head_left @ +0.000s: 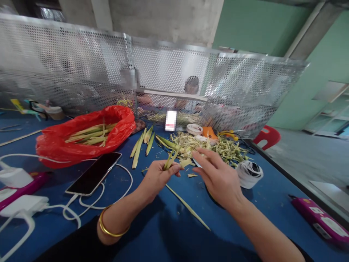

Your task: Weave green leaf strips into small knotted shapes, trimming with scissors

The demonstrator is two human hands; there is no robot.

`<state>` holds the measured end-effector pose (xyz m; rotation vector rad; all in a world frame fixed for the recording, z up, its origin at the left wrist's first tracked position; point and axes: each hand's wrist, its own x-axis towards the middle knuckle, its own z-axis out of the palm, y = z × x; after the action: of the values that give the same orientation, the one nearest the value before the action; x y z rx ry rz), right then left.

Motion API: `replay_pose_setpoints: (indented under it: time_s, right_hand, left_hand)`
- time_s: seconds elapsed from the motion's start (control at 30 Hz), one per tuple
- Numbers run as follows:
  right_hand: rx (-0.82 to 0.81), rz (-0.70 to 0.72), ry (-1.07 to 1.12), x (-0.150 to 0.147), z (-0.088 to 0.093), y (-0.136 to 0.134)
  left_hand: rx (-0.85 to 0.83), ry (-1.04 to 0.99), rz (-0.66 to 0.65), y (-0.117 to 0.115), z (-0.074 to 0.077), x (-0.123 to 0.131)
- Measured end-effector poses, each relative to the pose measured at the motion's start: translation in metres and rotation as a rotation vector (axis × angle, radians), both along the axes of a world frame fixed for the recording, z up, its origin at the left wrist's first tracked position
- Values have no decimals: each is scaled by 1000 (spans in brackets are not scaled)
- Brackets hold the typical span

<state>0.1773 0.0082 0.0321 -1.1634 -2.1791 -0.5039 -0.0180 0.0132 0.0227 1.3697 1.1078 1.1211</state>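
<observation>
My left hand (158, 178) is closed in a pinch around a green stalk piece (171, 160), its split ends sticking up past the fingers. To its right, my right hand (219, 178) is curled over a thin, pale, blade-like tool (196, 162), mostly hidden by the fingers. A heap of pale plant shavings (181, 140) lies just beyond both hands, with greener scraps (230, 150) at its right. One long narrow strip (188, 207) rests on the blue table below the hands. Several cut stalk pieces (139, 147) lie left of the heap.
A red plastic bag (122, 118) of stalks stands at left, near a phone (95, 173) with white cables. Tape (194, 128), a white ribbon roll (249, 175) and a purple power strip (319, 220) are around. A perforated metal screen (169, 62) separates people behind.
</observation>
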Motion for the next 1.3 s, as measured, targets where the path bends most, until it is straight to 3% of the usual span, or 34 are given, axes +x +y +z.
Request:
replay_pose_setpoints:
  time_s: [0.13, 0.27, 0.37, 0.43, 0.53, 0.63, 0.8, 0.97, 1.1, 1.3]
  right_hand:
    - [-32, 90, -278, -18, 9, 5]
    - [-74, 47, -130, -16, -5, 8]
    - [-223, -14, 343, -5, -12, 14]
    - [-332, -65, 836, 2, -14, 22]
    - [-429, -27, 1463, 9, -15, 35]
    - [-506, 26, 1705, 6, -17, 39]
    - [-628, 63, 1519, -15, -28, 23]
    - [-777, 154, 1233, -38, -35, 3]
    - [-927, 186, 1104, -46, -38, -4]
    - [-1128, 245, 979, -49, -42, -8]
  left_hand:
    - [47, 26, -17, 1, -2, 0]
    - [24, -44, 73, 4, -7, 2]
    - [35, -191, 287, 5, -12, 4]
    - [-17, -340, 344, 7, -15, 4]
    - [-81, -533, 382, 9, -16, 4]
    - [-119, -603, 373, 10, -17, 4]
    - [-340, -654, 143, 5, -19, 11]
    - [-378, -817, -68, 2, -19, 17]
    - [-364, -894, -77, 4, -18, 16]
    - [-333, -911, 14, 7, -20, 14]
